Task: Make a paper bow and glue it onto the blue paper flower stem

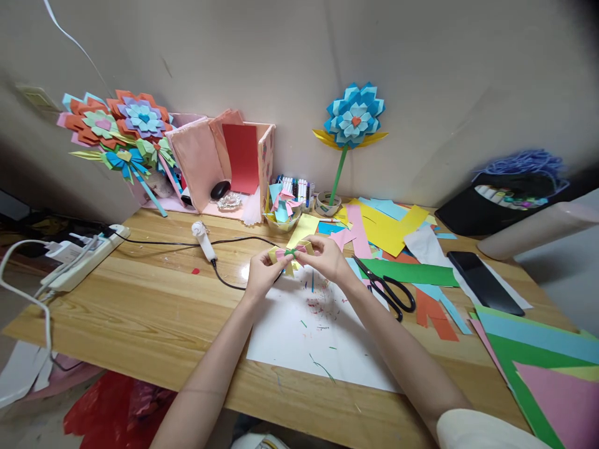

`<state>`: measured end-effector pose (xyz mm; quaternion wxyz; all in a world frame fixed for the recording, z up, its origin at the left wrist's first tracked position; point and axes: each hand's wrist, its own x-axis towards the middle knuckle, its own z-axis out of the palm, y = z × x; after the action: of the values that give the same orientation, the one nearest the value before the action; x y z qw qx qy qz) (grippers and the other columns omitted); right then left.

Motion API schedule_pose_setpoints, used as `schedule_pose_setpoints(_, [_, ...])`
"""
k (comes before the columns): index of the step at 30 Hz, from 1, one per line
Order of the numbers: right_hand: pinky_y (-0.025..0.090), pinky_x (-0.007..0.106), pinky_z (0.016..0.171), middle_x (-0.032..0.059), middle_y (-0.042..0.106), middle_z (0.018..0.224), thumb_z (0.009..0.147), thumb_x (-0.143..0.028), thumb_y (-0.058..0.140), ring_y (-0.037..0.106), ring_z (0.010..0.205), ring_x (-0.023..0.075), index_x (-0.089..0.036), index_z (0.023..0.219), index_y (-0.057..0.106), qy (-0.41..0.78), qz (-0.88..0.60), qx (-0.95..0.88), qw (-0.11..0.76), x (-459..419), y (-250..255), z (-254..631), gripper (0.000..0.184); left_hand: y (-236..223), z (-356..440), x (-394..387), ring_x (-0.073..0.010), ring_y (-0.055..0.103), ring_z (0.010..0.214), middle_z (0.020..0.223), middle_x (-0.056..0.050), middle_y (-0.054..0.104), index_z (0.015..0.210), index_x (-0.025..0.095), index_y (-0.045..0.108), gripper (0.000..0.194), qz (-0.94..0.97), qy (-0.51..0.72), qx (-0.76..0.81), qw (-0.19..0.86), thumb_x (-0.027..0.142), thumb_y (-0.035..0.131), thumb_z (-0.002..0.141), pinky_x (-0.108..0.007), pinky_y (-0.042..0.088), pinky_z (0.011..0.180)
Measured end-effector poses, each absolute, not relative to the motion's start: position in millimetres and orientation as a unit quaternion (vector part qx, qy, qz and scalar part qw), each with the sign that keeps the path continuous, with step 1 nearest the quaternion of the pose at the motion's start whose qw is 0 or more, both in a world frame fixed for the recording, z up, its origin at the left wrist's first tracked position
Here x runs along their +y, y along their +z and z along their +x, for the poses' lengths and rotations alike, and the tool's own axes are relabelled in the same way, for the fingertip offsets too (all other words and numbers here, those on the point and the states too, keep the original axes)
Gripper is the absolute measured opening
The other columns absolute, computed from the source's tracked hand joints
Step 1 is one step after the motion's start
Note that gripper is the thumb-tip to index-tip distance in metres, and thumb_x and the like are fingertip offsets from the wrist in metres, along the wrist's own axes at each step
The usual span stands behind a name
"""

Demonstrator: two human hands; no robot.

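Observation:
A small folded paper bow (291,252), yellow and pink with a green middle, is held up over the white paper sheet (299,340). My left hand (263,274) pinches its left side between thumb and fingers. On the opposite side, my right hand (326,257) grips it near the green middle, fingers curled. Marker strokes and thin green paper scraps cover the sheet beneath. Black-handled scissors (386,288) lie just right of my right forearm. A white glue gun (204,242) with a black cord rests on the table left of my hands.
A blue paper flower (355,118) stands in a tape roll (328,203) by the wall. Coloured paper (381,227) spreads across the right side, near a black phone (485,284). A power strip (88,259) lies at left. Behind are a pink box (194,162) and scrap bowl (282,219).

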<state>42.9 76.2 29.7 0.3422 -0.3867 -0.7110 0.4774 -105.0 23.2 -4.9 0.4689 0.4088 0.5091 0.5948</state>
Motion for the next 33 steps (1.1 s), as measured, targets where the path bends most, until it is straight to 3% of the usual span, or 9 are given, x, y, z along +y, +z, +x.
schedule_pose_setpoints(6, [0.042,0.026,0.063,0.0006,0.060,0.070,0.071,-0.026,0.059,0.054,0.070,0.0153,-0.016,0.075,0.061,0.407,-0.342,-0.793,0.298,80.0,37.4,52.2,0.011,-2.2,-107.0,19.5,-0.0170,0.060,0.073,0.075,-0.005,0.065,0.076,0.014,0.067,0.018,0.520,0.592,0.497,0.364,0.029,0.069,0.067,-0.027,0.046,0.067])
schedule_pose_setpoints(13, [0.044,0.032,0.072,0.0040,0.062,0.077,0.070,-0.017,0.059,0.054,0.078,0.0176,-0.019,0.078,0.059,0.285,-0.189,-0.860,0.379,77.2,41.8,55.6,0.009,10.7,-105.6,9.5,-0.0202,0.062,0.083,0.083,-0.008,0.067,0.078,0.018,0.069,0.011,0.600,0.614,0.452,0.243,0.021,0.068,0.068,-0.033,0.048,0.077])
schedule_pose_setpoints(20, [0.045,0.034,0.071,0.0038,0.063,0.077,0.074,-0.015,0.055,0.051,0.079,0.0190,-0.023,0.080,0.057,0.200,-0.145,-0.890,0.383,61.8,62.9,56.7,0.010,28.2,-100.2,-6.2,-0.0213,0.063,0.081,0.080,-0.006,0.068,0.074,0.022,0.071,0.010,0.571,0.643,0.451,0.239,0.019,0.070,0.064,-0.036,0.049,0.079])
schedule_pose_setpoints(27, [0.044,0.033,0.073,0.0039,0.064,0.080,0.075,-0.016,0.057,0.053,0.081,0.0182,-0.022,0.086,0.059,0.242,-0.151,-0.884,0.370,64.7,64.2,58.6,0.012,30.8,-104.5,-3.8,-0.0208,0.062,0.080,0.082,-0.006,0.068,0.077,0.021,0.071,0.011,0.592,0.620,0.458,0.236,0.017,0.068,0.067,-0.033,0.048,0.076])
schedule_pose_setpoints(33, [0.041,0.028,0.068,0.0027,0.061,0.078,0.072,-0.019,0.059,0.054,0.074,0.0161,-0.019,0.083,0.061,0.333,-0.265,-0.845,0.324,68.0,59.9,57.1,0.011,24.8,-105.3,3.7,-0.0186,0.060,0.073,0.074,-0.006,0.066,0.070,0.016,0.068,0.009,0.542,0.597,0.502,0.312,0.025,0.069,0.067,-0.028,0.046,0.070])
